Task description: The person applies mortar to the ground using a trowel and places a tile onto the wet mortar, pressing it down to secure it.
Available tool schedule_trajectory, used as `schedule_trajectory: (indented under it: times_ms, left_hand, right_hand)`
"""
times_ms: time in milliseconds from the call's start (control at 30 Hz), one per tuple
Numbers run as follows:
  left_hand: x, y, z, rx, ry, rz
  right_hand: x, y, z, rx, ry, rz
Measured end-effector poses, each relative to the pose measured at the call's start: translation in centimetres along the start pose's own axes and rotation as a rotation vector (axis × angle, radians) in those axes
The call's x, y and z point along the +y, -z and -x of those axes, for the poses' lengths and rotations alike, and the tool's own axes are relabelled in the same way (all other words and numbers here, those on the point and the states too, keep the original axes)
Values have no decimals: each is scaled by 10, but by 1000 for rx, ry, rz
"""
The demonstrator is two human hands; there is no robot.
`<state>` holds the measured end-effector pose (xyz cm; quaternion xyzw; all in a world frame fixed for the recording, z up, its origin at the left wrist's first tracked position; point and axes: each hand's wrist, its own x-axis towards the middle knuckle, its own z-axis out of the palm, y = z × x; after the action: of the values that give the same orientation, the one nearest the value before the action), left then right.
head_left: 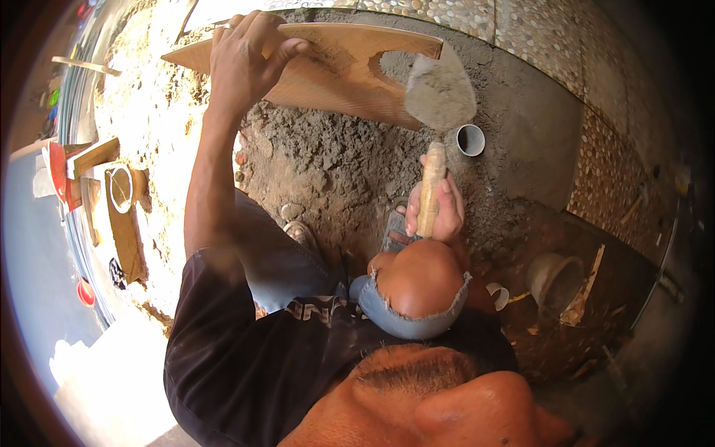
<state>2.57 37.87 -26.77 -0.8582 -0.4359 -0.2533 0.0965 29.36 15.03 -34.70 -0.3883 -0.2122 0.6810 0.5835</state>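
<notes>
My left hand [246,59] is clasped over the far edge of a brown tile [328,89], its fingers beyond the edge and its thumb along the top. The tile has a notch cut into its right end and stands tilted over rough wet mortar [320,153]. Wrapped round the wooden handle of a trowel [443,97] is my right hand [445,212]. Grey mortar coats the trowel's blade, which overlaps the tile's notched end. Close to the blade, a white pipe end [471,140] sticks up out of the mortar.
Pebbled tiles [581,59] border the mortar at the far side and right. A bucket-like pot [555,283], a wooden strip [586,287] and a short pipe piece [497,296] lie at lower right. Boards and a red object [61,175] are on the left.
</notes>
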Motion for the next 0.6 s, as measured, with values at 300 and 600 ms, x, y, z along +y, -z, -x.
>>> schedule_trajectory:
  times_ms: [300,600]
  left_hand:
    - [5,0,-3,47,-14,23]
    - [4,-1,-4,65,-58,40]
  right_hand:
    - [-6,-9,-4,155,174,-32]
    - [16,-2,-11,133,178,-95]
